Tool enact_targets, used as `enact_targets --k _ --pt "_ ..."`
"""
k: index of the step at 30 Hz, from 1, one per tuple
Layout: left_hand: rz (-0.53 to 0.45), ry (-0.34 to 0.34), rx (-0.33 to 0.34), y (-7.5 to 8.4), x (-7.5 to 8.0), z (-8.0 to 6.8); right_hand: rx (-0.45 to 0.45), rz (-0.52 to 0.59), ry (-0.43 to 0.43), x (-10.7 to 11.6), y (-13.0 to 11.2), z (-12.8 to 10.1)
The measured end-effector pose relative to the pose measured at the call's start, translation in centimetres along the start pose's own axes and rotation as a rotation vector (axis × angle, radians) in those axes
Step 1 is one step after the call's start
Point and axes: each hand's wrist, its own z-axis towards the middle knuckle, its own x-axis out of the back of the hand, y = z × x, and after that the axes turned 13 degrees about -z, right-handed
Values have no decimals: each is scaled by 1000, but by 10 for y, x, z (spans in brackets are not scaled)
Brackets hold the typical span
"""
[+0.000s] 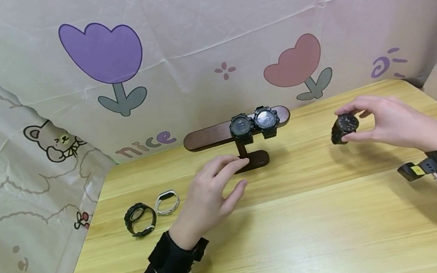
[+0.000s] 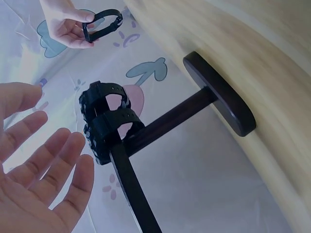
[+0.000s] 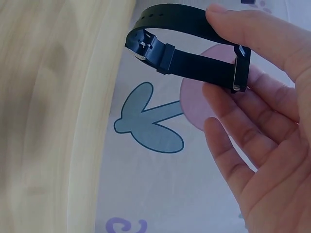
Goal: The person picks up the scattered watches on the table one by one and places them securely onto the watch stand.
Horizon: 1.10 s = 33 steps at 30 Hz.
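Nearest the viewer, the left hand hovers low over the wooden table with fingers spread and relaxed, gripping nothing; its fingertips reach toward the base of the watch stand, close to it, though whether they touch cannot be told. To its left, well apart from the stand, lie two loose items on the table — a black watch and, just beside it, a white band. On the other side the right hand is raised above the table and pinches a dark watch between thumb and fingertips, dial toward the viewer in the head view. The right wrist view shows its strap buckled into a closed loop, black and smooth, with a metal buckle. This watch sits to the right of the stand, well apart from it, and the right hand is plainly the nearer one. The stand's crossbar runs left to right — its long axis lies across the viewer — and carries two chunky black watches side by side toward its right end, leaving the left stretch bare. Behind stands a cloth backdrop printed with tulips.
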Motion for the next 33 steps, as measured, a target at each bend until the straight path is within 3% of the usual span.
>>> enact_targets --k 15,33 --pt "12 81 72 -13 10 -2 40 -4 44 2 -8 9" --pt "52 186 155 -30 22 -5 68 39 34 5 -21 21"
